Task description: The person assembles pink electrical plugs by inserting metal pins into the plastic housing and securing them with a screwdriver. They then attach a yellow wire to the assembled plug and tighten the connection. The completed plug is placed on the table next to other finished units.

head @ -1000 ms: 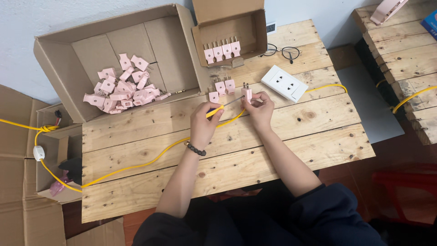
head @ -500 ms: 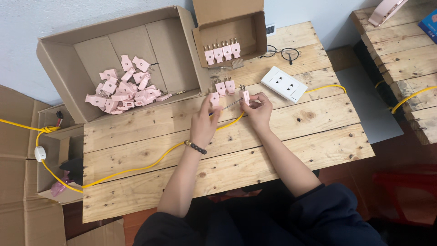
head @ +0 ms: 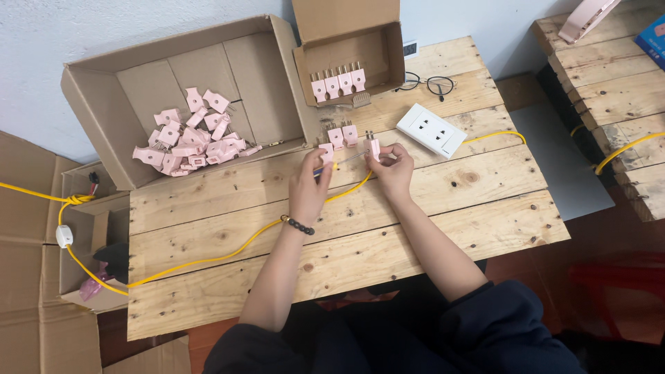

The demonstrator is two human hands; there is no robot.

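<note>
My right hand [head: 393,168] holds a pink plug [head: 375,147] upright by its body, prongs up. My left hand [head: 309,183] grips a thin screwdriver [head: 344,161] whose metal tip points right toward that plug. Two more pink plugs [head: 343,134] stand on the wooden table [head: 429,208] just beyond my hands, and another pink plug [head: 325,149] sits by my left fingertips. A yellow cable [head: 228,251] runs under my hands across the table.
A large cardboard box [head: 138,83] at the left holds several loose pink plugs [head: 187,142]. A smaller box [head: 350,52] holds a row of plugs [head: 338,83]. A white socket strip [head: 432,129] and glasses [head: 431,84] lie at the right. More cardboard boxes [head: 28,228] sit left of the table.
My hands stay in the same spot. The left hand has shifted slightly left and the screwdriver tip now points at the plug in my right hand.
</note>
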